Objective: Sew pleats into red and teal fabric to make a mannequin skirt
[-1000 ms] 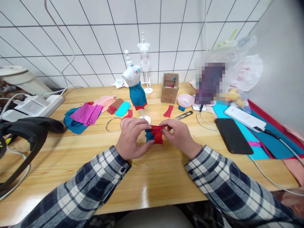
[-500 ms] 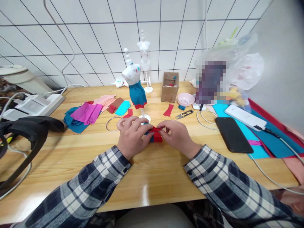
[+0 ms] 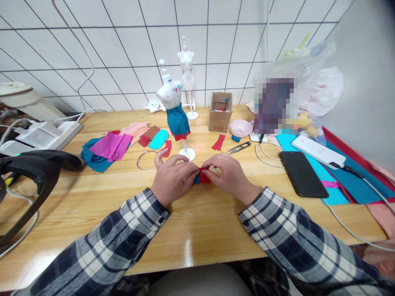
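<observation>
Between my hands is a small piece of red and blue paper or cloth (image 3: 205,177), its red part on the right and blue on the left. My left hand (image 3: 173,179) pinches its upper left edge between thumb and forefinger. My right hand (image 3: 228,176) pinches the upper edge of the red part, close to the left fingertips. Both hands cover much of the piece. Just behind them stands a small white dress form (image 3: 170,94) wearing a blue skirt (image 3: 178,122) with a red hem, on a round white base.
Behind stand a second dress form (image 3: 187,70) and a cardboard box (image 3: 219,121). A pink bowl (image 3: 241,132), thread snips (image 3: 240,148) and a red scrap (image 3: 219,142) lie beyond my right hand. A phone (image 3: 304,174) lies right, coloured sheets (image 3: 112,146) left, beside a black headset strap (image 3: 46,176).
The gathered red folds between my fingers now lie flatter. My left fingers have shifted slightly right, closer to my right fingertips, and its forefinger and thumb are drawn together. The view has shifted a little.
</observation>
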{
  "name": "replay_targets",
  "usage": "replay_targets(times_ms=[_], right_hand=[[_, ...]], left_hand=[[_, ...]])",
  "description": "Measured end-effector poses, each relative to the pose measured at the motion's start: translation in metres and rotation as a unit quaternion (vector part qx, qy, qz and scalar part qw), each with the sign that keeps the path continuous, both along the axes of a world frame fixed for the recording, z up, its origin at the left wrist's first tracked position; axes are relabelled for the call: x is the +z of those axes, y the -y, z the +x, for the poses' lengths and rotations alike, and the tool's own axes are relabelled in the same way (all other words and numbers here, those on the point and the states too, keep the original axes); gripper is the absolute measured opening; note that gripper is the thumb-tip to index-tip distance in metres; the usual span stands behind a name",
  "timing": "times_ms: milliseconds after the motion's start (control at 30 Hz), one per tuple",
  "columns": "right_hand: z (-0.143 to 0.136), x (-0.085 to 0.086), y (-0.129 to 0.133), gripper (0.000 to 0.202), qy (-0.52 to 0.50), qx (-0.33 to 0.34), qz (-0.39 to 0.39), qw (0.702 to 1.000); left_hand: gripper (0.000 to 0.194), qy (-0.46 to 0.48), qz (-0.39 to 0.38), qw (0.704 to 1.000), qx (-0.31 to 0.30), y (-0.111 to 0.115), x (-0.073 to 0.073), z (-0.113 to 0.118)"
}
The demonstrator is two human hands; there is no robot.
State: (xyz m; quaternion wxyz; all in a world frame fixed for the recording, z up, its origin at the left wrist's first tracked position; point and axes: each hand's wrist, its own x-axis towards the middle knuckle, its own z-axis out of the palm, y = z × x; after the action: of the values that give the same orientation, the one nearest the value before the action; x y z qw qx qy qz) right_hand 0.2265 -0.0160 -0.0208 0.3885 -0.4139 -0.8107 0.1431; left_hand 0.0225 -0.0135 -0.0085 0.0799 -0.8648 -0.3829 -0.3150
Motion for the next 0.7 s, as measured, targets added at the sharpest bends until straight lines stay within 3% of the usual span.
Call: replay_targets(times_ms=[100, 267, 400, 533, 633, 700], right_hand=[[0.0007, 0.0003, -0.0001, 0.004, -0.005, -0.015, 0.001, 1.0], [0.0028, 0.0025, -0.0008, 0.007, 0.005, -0.025, 0.021, 0.999], [0.0013, 0.0061, 0.0029, 0.024, 0.054, -0.014, 0.065, 0.996], [-0.0026, 0.0051, 0.0052, 0.019, 0.107, -0.026, 0.078, 0.991], [-0.0029, 0.0036, 0.0048, 0.018, 0.089, -0.046, 0.075, 0.992], [-0.0015, 0.0039, 0.0052, 0.016, 0.053, -0.045, 0.07, 0.995]], left_hand=[[0.015, -0.001, -0.011, 1.0, 0.011, -0.0005, 0.0008, -0.0009], [0.008, 0.002, -0.036, 0.999, 0.01, -0.0026, 0.0003, -0.0023], [0.009, 0.007, -0.033, 0.999, 0.008, -0.0015, 0.0013, -0.0007], [0.01, -0.005, -0.024, 1.0, 0.012, 0.0012, 0.0025, 0.0017], [0.008, -0.002, -0.043, 0.999, 0.017, 0.001, 0.0008, 0.0023], [0.016, 0.007, -0.081, 0.997, 0.016, -0.0019, -0.0016, 0.0012]])
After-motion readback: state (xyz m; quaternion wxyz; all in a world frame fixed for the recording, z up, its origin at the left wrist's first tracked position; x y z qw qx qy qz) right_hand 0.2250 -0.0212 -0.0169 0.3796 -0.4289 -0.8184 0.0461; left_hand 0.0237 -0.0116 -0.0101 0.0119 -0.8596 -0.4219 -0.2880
